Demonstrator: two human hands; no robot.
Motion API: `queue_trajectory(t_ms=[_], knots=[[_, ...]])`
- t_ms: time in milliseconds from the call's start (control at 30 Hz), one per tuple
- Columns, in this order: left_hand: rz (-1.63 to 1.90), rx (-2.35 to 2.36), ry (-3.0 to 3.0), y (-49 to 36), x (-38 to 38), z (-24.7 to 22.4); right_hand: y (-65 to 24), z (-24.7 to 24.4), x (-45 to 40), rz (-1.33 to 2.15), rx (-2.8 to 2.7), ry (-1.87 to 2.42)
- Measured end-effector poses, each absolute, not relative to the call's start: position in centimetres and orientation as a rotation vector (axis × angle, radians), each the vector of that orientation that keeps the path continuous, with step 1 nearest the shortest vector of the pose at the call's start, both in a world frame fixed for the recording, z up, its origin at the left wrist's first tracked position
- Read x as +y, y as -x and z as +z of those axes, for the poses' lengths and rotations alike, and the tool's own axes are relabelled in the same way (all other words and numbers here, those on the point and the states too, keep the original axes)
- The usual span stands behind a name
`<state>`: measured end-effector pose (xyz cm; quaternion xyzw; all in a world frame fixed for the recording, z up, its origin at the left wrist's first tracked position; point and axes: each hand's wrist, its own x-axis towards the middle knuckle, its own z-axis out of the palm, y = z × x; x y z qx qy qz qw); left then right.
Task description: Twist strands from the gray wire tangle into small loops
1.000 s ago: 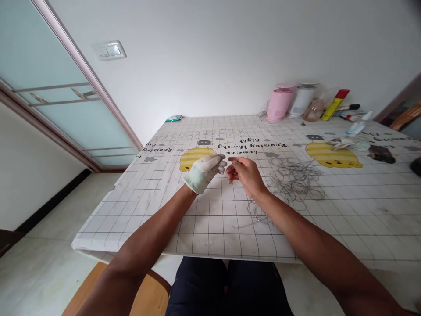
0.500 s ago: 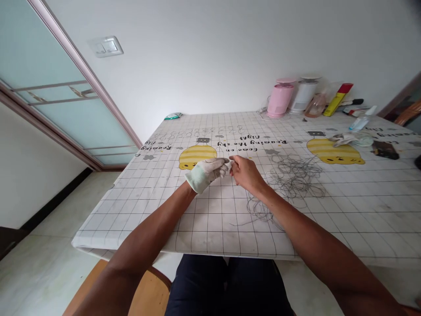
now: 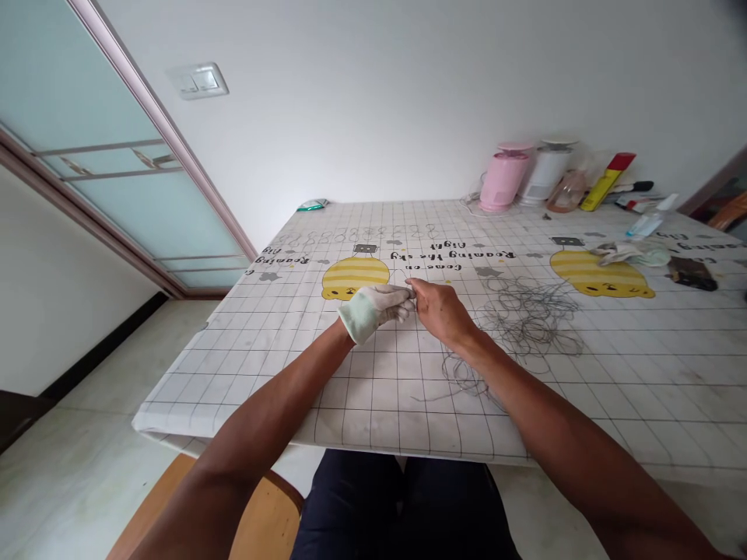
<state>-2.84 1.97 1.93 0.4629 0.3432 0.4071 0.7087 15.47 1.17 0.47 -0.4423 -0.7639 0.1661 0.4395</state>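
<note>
Yeah, your left hand (image 3: 382, 302) meets right hand (image 3: 442, 311), can't tell what's gripped. Wiry tangle (image 3: 537, 311) at three o'clock, probably for reach.

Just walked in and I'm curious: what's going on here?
A person's gloved left hand and bare right hand meet over a table, fingertips close together. Whatever they may be pinching is too fine to make out. A tangle of grey wire lies to the right of the hands, and a row of small grey loops runs along the table's far side.
</note>
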Motion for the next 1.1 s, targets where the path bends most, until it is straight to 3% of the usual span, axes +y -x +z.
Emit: queue_trajectory(t_ms=[333,567,900,1100], knots=[[1.070,0.790,-0.893,1.8,1.4,2.1,-16.5,1.0,1.4,0.491,-1.925,1.175],[1.210,0.916,-0.940,0.8,1.1,2.1,-15.5,1.0,1.4,0.350,-1.824,1.255],[1.070,0.995,-1.160,0.8,0.7,2.4,-16.3,1.9,1.0,0.137,-2.167,1.282],[1.061,0.936,-1.056,0.8,0.4,3.1,-17.0,2.4,1.3,0.254,-2.197,1.070]])
